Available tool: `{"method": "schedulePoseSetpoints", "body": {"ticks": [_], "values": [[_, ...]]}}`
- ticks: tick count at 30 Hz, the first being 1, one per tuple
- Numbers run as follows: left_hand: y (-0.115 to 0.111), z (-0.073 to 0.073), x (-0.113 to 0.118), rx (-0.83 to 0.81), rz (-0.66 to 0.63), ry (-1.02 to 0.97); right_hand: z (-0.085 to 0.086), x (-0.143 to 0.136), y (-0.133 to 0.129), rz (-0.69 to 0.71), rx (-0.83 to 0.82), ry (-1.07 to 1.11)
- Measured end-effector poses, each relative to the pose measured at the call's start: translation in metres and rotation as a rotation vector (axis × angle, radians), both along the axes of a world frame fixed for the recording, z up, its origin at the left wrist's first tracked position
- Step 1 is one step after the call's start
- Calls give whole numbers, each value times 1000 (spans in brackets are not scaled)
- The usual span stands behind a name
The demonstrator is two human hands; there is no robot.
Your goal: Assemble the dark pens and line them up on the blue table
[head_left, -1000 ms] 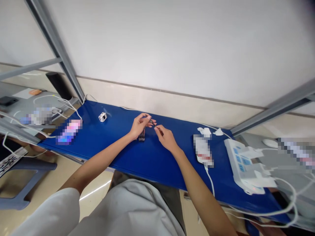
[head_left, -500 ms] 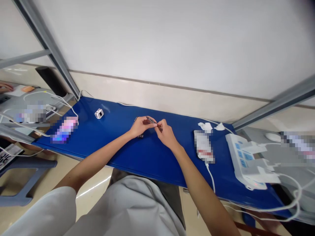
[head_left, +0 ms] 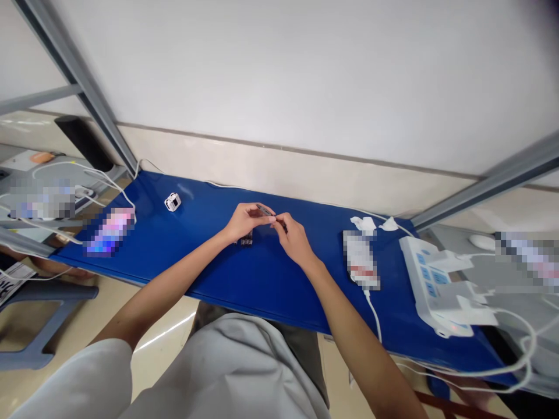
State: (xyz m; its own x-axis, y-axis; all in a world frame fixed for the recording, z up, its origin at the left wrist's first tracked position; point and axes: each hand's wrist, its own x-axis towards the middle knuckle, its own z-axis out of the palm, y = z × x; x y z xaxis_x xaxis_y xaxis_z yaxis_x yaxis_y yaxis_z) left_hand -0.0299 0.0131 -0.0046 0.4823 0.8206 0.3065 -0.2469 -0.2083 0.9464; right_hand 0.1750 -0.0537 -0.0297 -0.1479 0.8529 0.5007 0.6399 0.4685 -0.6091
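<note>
Above the blue desk (head_left: 183, 244), both hands meet at a slim dark grey piece (head_left: 264, 210) whose exact kind I cannot make out. My left hand (head_left: 243, 222) pinches it between thumb and fingers. From the other side, my right hand (head_left: 293, 235) closes its thumb and fingertips around the piece's near end, largely hiding that end. Just below the left hand lies a small dark, blocky object (head_left: 247, 240) on the desk, partly covered by the hand.
To the left lie a small white device (head_left: 173, 202) and a blurred phone (head_left: 109, 231). On the right are a blurred phone (head_left: 360, 259) on a white cable, crumpled tissues (head_left: 364, 224) and a white power strip (head_left: 421, 279) with plugs. A wall (head_left: 279, 166) stands behind the desk.
Both hands have shifted very slightly and still pinch the grey piece. More of the dark blocky object on the desk shows below my left hand. The view has moved a little.
</note>
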Motion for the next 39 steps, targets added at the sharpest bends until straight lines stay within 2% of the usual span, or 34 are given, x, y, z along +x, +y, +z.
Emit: {"method": "schedulePoseSetpoints", "body": {"ticks": [2,7,10,15,20,27,31,39], "values": [[0,0,0,-9,3,-10,1,-2,-1,19,0,-7],[0,1,1,-72,14,-55,2,-5,-2,-53,20,83],[0,2,1,-99,30,-63,5,-5,-3,-11,46,52],[1,1,0,-101,49,-55,7,-5,-3,-55,39,91],[2,1,-2,-85,41,2,6,-2,-2,-4,34,45],[1,3,-3,-94,57,-23,7,-2,-2,-24,46,95],[3,-1,-3,-99,66,4,10,-1,-3,0,34,71],[2,-8,1,-157,64,-38,8,0,-3,-72,-2,115]]}}
